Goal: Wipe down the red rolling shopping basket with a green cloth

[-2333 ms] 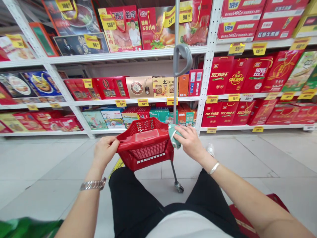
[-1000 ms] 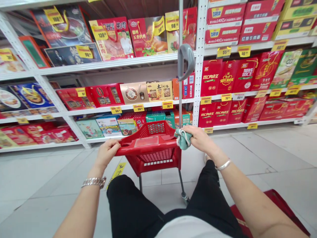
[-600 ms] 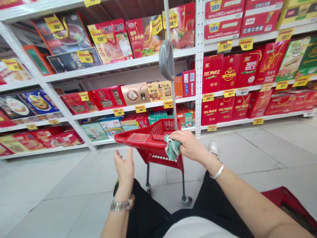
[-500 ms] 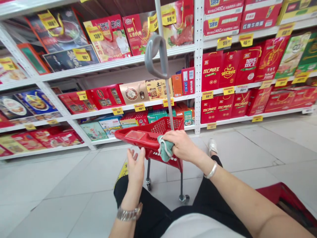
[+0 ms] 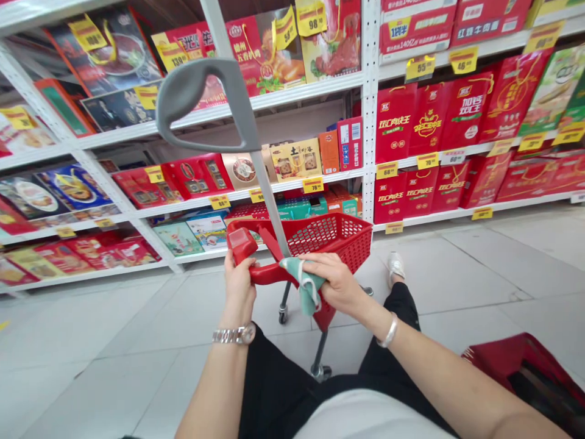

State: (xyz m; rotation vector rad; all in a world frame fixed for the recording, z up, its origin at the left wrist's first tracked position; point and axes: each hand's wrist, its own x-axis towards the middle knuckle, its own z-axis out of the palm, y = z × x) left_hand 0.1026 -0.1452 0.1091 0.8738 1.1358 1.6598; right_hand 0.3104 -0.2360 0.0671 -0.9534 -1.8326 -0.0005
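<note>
A red plastic shopping cart (image 5: pixel 336 236) on wheels stands in front of my legs, turned at an angle. Its metal pole ends in a grey pull handle (image 5: pixel 201 100) that leans toward the upper left. My left hand (image 5: pixel 241 286) grips the red rim of the cart near its left corner, fingers wrapped round it. My right hand (image 5: pixel 336 283) presses a green cloth (image 5: pixel 305 286) against the cart's rim beside the pole, fingers closed on the cloth. A watch is on my left wrist and a silver bangle on my right.
White store shelves (image 5: pixel 292 91) filled with red and coloured gift boxes and yellow price tags run across the back. Pale floor tiles (image 5: pixel 479 268) stretch around. Another red basket (image 5: pixel 525 366) lies at the lower right beside my leg.
The cart has swung round, its basket now to the right and the grey handle leaning far left. My left hand, which had let go and hung open, has gripped the rim again.
</note>
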